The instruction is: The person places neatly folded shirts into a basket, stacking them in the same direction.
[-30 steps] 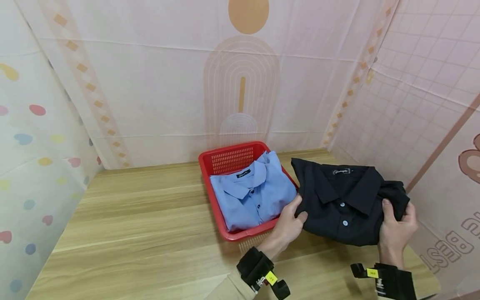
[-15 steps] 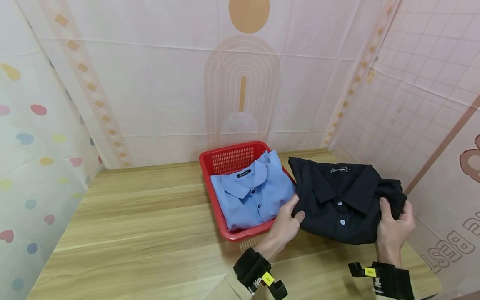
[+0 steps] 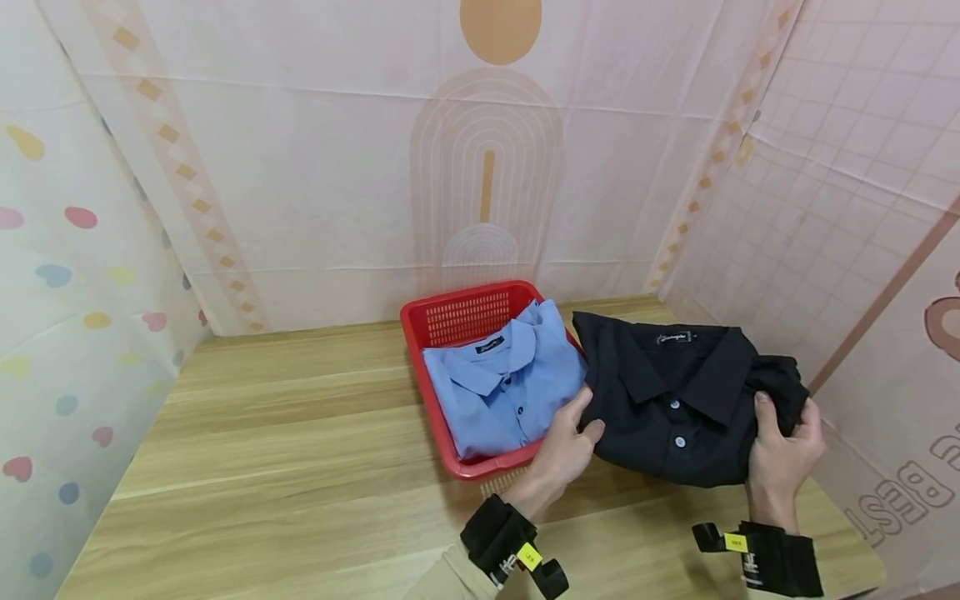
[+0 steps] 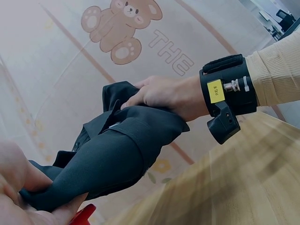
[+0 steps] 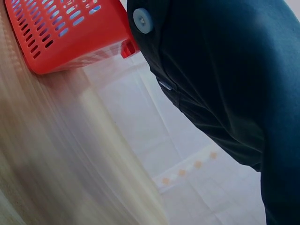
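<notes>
A folded black shirt (image 3: 667, 417), collar and pale buttons facing up, is held off the table between both hands. My left hand (image 3: 566, 446) grips its left edge, beside the basket's right side. On the opposite edge, my right hand (image 3: 783, 450) pinches the cloth with the thumb on top. The left wrist view shows the shirt (image 4: 117, 150) sagging between the two hands. Inside a red plastic basket (image 3: 442, 450) lies a folded light blue shirt (image 3: 498, 383) with its collar up. In the right wrist view the black cloth hides the right hand's fingers.
The wooden table (image 3: 285, 450) stretches left of the basket and in front of it. A patterned cloth wall (image 3: 322, 183) rises at the table's back edge, with others on the left and right sides. The basket stands near the back wall.
Both hands have shifted slightly left with the black shirt, bringing it nearer the basket and a little over its right rim. The blue shirt stays in the basket.
</notes>
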Demonstrator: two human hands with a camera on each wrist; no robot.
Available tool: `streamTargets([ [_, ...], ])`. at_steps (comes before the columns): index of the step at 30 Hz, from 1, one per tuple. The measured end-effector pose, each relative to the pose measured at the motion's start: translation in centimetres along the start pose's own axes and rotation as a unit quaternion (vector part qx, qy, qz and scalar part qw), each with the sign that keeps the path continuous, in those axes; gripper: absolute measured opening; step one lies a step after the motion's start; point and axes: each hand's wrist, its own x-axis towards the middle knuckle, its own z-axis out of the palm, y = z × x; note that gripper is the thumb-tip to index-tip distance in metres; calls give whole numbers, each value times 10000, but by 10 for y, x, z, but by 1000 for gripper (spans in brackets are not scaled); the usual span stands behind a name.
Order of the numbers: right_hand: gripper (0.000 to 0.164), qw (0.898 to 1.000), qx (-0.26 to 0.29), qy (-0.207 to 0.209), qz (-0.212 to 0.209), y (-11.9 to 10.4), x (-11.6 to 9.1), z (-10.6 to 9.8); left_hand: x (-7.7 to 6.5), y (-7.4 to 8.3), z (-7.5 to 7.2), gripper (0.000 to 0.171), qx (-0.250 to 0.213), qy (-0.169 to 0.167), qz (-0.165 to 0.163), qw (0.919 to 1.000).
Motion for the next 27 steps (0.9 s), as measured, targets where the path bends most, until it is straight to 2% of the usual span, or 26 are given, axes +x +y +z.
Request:
streamTargets([
  [15, 31, 9994, 324, -92, 37, -3, -4, 8, -6, 4, -7, 61, -35, 11, -102, 9999],
  [27, 33, 9992, 358, -112, -136, -6, -6, 13, -11, 9, -11, 61, 74, 112, -99, 9999],
])
